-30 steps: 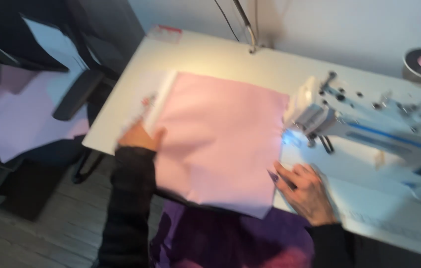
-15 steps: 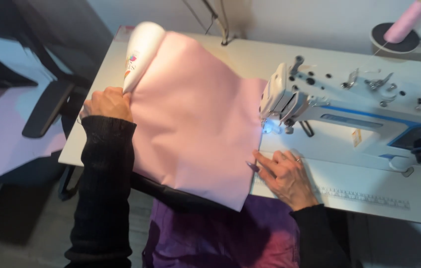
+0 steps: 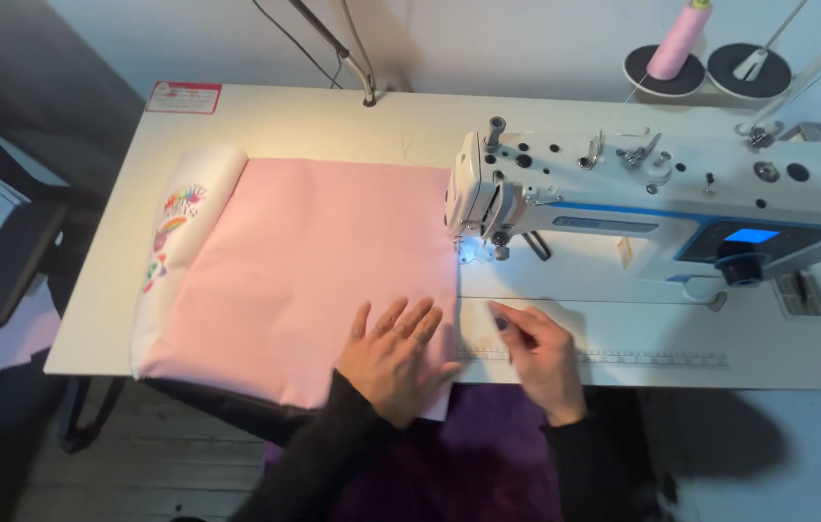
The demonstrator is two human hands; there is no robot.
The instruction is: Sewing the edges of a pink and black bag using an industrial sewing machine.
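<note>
Hands at the near edge: left hand (image 3: pixel 394 356) flat, fingers spread, on pink cloth (image 3: pixel 323 256); right hand (image 3: pixel 538 350) loosely curled beside it, holding nothing. Cloth edge lies beside the sewing machine (image 3: pixel 643 208) needle; stitching seemingly not begun.

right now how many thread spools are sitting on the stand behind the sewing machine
1. A pink spool stands on the left round holder behind the sewing machine. The right holder carries no spool. More could sit past the frame's top edge.
</note>
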